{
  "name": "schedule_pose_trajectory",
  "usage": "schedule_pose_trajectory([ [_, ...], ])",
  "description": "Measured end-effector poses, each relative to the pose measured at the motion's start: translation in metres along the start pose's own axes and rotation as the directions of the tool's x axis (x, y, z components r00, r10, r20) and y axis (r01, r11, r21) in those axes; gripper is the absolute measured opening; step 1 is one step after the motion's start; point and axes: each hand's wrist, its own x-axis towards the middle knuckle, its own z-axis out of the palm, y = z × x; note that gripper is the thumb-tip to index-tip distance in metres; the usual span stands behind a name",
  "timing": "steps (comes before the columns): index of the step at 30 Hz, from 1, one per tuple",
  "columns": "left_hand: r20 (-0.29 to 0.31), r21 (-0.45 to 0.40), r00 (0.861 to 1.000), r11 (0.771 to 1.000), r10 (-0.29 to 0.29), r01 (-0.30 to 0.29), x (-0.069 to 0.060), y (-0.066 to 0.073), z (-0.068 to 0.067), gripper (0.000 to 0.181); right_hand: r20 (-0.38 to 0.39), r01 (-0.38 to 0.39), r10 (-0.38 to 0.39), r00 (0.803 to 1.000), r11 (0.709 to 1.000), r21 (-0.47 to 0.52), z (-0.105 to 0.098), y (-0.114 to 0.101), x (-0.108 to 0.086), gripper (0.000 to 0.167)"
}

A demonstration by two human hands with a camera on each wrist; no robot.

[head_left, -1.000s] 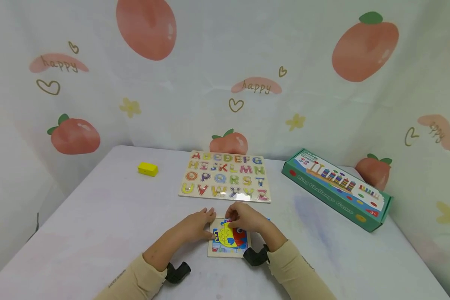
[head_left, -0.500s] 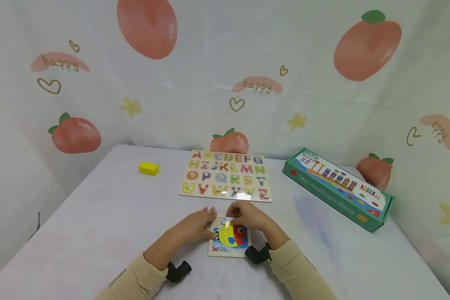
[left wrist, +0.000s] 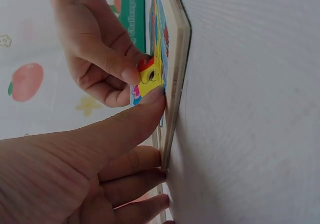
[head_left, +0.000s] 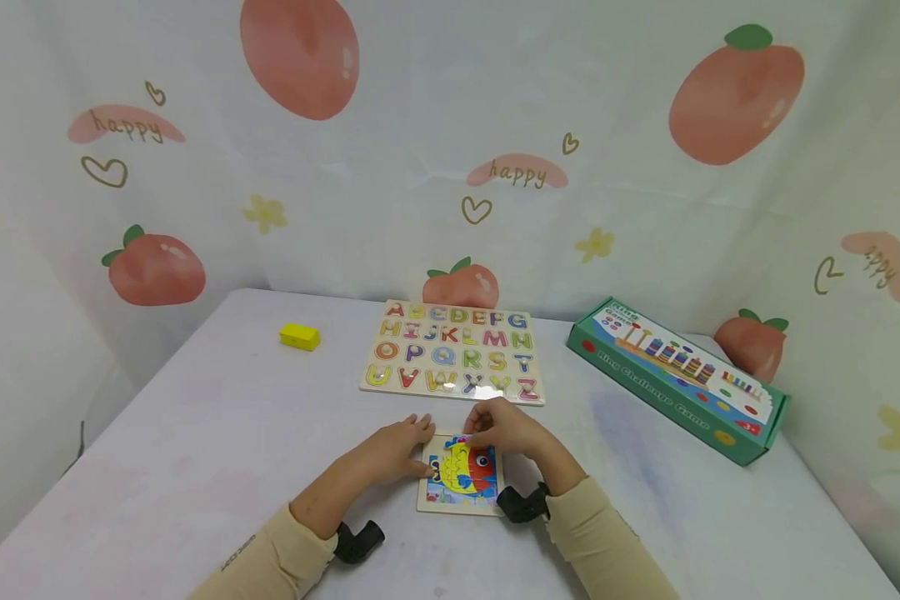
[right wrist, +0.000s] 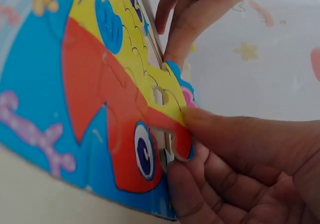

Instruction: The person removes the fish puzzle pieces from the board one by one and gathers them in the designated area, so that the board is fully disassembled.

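My right hand [head_left: 506,429] pinches the piece [right wrist: 173,99] between thumb and fingertips, tilted at the board's [head_left: 461,509] twelve o'clock side. My left hand [head_left: 392,451], spread loosely, touches its edge at ten. If that slackens, the board could skid; pressed crooked, the piece could catch.

In the head view, the bare right hand [head_left: 510,431] hid the one-o'clock corner of the square wooden fish puzzle [head_left: 459,481]; the bottom edge cropped the beige fabric left sleeve [head_left: 277,560] at seven o'clock, its dark lettering [head_left: 238,552] unreadably small. At twelve o'clock, the left-wrist view cropped the green cardboard box [left wrist: 133,19].
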Motion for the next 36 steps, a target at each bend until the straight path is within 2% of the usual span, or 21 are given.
schedule_pose_trajectory([
  [5,0.002,0.000,1.000,1.000,0.003,-0.003,0.001,0.000,0.001,0.066,0.002,-0.010,0.009,1.000,0.997,0.082,-0.003,0.005,0.001,0.011],
  [19,-0.008,0.071,1.000,0.997,-0.029,0.030,0.000,0.004,0.002,0.066,0.005,-0.059,0.059,0.998,0.986,0.159,-0.002,0.012,0.006,0.014],
  [22,-0.005,0.083,0.999,0.996,-0.035,0.036,0.001,0.005,0.001,0.066,0.001,-0.053,0.054,0.999,0.986,0.156,-0.002,0.010,0.006,0.014],
  [28,-0.002,0.099,0.999,0.994,-0.036,0.036,0.001,0.006,-0.001,0.066,0.010,0.005,-0.006,1.000,0.996,0.091,-0.002,0.006,0.005,0.012],
  [36,-0.003,0.090,1.000,0.996,-0.017,0.018,0.002,0.004,0.000,0.066,0.001,-0.035,0.036,0.999,0.989,0.144,-0.012,0.016,-0.001,0.015],
])
